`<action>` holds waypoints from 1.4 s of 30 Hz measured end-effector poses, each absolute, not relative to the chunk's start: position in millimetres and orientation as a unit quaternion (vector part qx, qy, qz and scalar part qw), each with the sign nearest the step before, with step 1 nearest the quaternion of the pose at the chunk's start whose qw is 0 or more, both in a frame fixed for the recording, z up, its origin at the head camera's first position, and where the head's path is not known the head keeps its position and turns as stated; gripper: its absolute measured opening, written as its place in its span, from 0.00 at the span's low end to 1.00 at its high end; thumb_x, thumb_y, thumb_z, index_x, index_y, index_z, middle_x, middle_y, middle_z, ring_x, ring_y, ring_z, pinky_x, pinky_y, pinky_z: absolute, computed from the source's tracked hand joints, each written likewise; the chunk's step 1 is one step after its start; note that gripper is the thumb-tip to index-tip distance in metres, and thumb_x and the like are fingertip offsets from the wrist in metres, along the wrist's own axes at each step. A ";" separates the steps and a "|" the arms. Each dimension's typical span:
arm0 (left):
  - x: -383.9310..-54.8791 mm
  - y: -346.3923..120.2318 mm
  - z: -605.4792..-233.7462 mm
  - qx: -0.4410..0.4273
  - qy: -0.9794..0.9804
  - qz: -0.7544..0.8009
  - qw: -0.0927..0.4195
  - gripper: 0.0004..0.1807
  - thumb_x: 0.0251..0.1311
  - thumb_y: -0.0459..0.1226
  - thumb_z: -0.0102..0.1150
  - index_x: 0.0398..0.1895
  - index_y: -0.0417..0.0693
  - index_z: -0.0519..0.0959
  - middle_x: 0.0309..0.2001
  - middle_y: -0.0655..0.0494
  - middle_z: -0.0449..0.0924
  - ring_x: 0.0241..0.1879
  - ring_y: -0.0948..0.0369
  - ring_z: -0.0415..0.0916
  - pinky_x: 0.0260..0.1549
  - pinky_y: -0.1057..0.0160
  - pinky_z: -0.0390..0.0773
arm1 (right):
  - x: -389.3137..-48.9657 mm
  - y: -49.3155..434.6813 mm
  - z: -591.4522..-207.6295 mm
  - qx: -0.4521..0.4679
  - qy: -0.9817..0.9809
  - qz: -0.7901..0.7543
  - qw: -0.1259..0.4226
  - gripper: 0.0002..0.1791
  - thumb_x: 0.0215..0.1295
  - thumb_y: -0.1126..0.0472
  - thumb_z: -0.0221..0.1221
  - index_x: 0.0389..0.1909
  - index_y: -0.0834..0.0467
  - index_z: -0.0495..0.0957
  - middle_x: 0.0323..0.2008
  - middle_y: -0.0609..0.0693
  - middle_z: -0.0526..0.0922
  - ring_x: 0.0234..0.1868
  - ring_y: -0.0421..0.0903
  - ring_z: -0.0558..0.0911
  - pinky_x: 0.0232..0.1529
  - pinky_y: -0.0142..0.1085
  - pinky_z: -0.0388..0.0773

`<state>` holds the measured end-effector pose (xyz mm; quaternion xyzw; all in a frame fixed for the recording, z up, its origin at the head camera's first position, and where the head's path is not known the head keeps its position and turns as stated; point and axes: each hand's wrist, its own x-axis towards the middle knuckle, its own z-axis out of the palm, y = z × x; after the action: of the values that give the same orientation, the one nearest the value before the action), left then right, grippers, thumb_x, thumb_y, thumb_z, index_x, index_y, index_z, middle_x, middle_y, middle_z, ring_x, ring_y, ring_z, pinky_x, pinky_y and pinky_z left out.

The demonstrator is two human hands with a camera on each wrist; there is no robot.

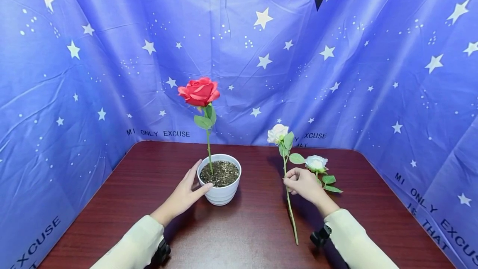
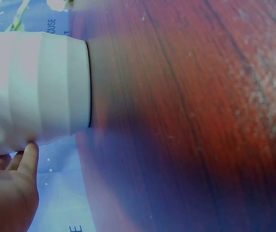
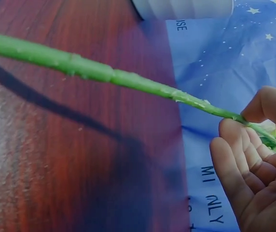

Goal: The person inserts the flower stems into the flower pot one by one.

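Observation:
A red rose (image 1: 199, 92) stands upright in the soil (image 1: 223, 173) of a white flower pot (image 1: 221, 194). My left hand (image 1: 184, 196) rests against the pot's left side, thumb at the near rim and fingers stretched along the far side. In the left wrist view, fingertips (image 2: 30, 150) touch the ribbed pot wall (image 2: 46, 87). Between thumb and fingers my right hand (image 1: 308, 186) pinches the stem of a white rose (image 1: 278, 134), bloom up and stem slanting toward me. The right wrist view shows the green stem (image 3: 114, 75) above the table, its shadow below.
A second white rose (image 1: 316, 163) with a bluish tint lies on the table behind my right hand, its stem partly hidden. The dark red wooden table (image 1: 254, 235) ends at a blue star-printed curtain (image 1: 231, 53) on the back and both sides.

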<state>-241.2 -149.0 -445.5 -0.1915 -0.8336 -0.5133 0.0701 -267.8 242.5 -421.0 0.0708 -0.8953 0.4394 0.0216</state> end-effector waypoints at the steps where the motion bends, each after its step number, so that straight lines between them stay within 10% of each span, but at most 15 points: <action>1: -241.3 -148.9 -445.6 -0.191 -0.834 -0.513 0.070 0.48 0.66 0.45 0.65 0.81 0.48 0.47 0.74 0.34 0.52 0.65 0.40 0.67 0.62 0.48 0.73 | -267.8 241.8 -418.9 0.067 -0.895 0.440 0.025 0.07 0.61 0.62 0.62 0.37 0.62 0.79 0.24 0.47 0.83 0.23 0.44 0.84 0.28 0.35 0.85; 25: -239.2 -149.1 -443.5 -0.187 -0.830 -0.521 0.067 0.48 0.66 0.45 0.66 0.81 0.48 0.47 0.74 0.35 0.52 0.65 0.39 0.67 0.62 0.46 0.72 | -270.6 217.2 -384.3 0.172 -0.845 0.499 0.085 0.04 0.69 0.65 0.62 0.35 0.61 0.79 0.24 0.51 0.83 0.27 0.56 0.84 0.33 0.48 0.86; 42: -240.2 -148.4 -444.0 -0.182 -0.835 -0.515 0.066 0.48 0.66 0.45 0.65 0.81 0.49 0.47 0.74 0.35 0.52 0.64 0.40 0.68 0.62 0.47 0.72 | -274.1 194.7 -354.1 0.213 -0.835 0.487 0.140 0.04 0.69 0.62 0.62 0.41 0.55 0.83 0.25 0.47 0.84 0.27 0.52 0.84 0.30 0.32 0.80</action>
<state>-240.2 -148.4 -444.0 -0.1820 -0.8353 -0.5146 0.0659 -274.1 194.7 -354.1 0.2132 -0.8354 0.4869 0.1400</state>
